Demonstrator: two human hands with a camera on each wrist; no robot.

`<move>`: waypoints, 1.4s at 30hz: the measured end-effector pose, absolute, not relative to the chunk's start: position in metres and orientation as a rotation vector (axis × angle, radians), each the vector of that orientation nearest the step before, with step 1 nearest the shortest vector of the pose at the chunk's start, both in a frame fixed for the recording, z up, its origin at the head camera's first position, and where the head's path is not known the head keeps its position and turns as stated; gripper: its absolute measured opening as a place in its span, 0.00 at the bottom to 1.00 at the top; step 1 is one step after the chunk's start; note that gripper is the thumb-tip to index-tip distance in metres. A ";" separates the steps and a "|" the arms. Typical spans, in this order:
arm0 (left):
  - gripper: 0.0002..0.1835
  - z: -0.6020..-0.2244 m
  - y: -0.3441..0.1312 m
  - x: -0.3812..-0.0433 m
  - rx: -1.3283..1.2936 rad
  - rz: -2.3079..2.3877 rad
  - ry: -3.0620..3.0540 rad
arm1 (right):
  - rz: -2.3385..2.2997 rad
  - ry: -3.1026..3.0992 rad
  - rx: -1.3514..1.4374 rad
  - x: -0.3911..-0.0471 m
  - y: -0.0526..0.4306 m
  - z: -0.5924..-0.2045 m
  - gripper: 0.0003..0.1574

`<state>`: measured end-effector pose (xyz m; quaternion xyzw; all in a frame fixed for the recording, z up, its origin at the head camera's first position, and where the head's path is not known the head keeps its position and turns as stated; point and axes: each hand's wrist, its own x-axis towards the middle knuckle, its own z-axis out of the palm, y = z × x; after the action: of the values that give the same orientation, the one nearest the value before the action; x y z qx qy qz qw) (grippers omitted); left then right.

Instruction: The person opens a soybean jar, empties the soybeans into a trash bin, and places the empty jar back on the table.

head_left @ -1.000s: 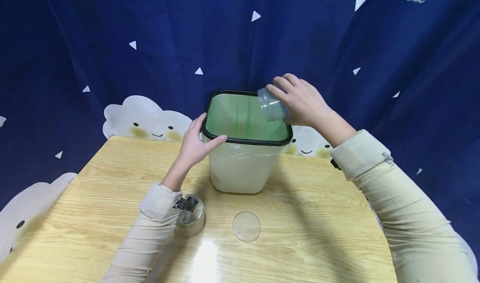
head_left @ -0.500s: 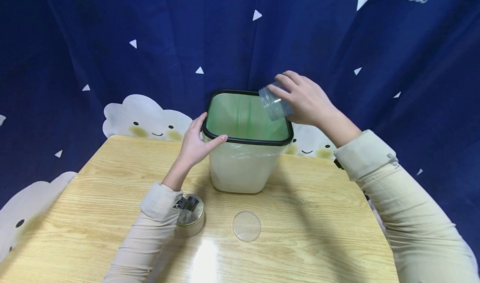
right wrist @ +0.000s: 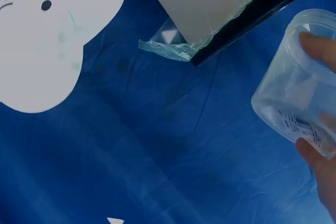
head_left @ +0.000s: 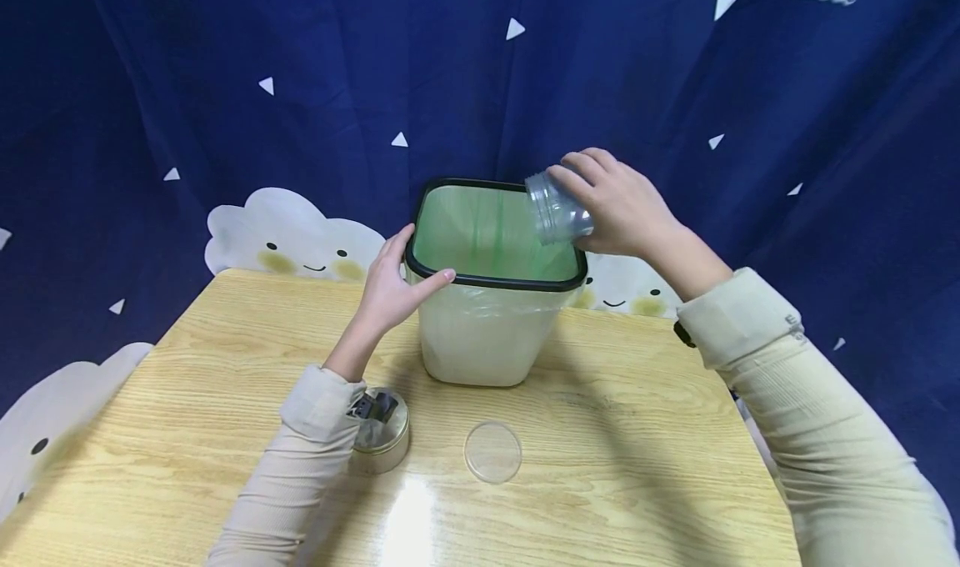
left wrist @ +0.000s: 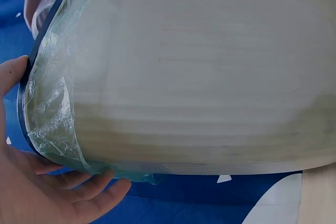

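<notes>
A pale waste bin [head_left: 480,338] with a black rim and a green plastic bag inside stands near the table's back edge. At its front-left corner my left hand [head_left: 390,288] rests with fingers and thumb spread; in the left wrist view the thumb touches the rim and the straight fingers [left wrist: 92,192] lie along the wall. Over the bin's right side, my right hand [head_left: 618,204] holds a clear plastic jar [head_left: 551,208], tilted with its mouth toward the left. The right wrist view has a printed label on the jar [right wrist: 291,93]; I see no contents in it.
On the wooden table [head_left: 637,467] lies a clear round lid [head_left: 492,453], in front of the bin. A round metal tin [head_left: 382,453] stands beside my left wrist, partly covered by it. Behind the table hangs a dark blue curtain [head_left: 337,92] with white clouds.
My right hand has shifted a little to the right with the jar, which stays tilted over the bin. The left hand and the bin have not visibly moved.
</notes>
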<state>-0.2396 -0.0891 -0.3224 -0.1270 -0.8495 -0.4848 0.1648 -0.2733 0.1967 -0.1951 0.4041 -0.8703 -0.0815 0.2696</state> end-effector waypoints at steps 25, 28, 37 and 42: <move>0.46 -0.322 -0.088 -0.239 -0.352 -1.392 -2.421 | 0.811 -2.449 0.553 -0.227 0.248 -0.232 0.51; 0.46 -0.323 -0.088 -0.240 -0.348 -1.387 -2.419 | 0.899 -2.432 0.512 -0.221 0.253 -0.239 0.49; 0.46 -0.323 -0.088 -0.239 -0.351 -1.391 -2.419 | 1.209 -2.338 0.532 -0.206 0.264 -0.263 0.43; 0.46 -0.323 -0.088 -0.239 -0.348 -1.390 -2.423 | 1.276 -2.293 0.526 -0.202 0.272 -0.283 0.43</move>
<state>-0.2391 -0.0879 -0.3228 -0.1220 -0.8493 -0.4872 0.1627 -0.2019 0.2724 -0.2827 0.1913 -0.8336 0.4640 0.2306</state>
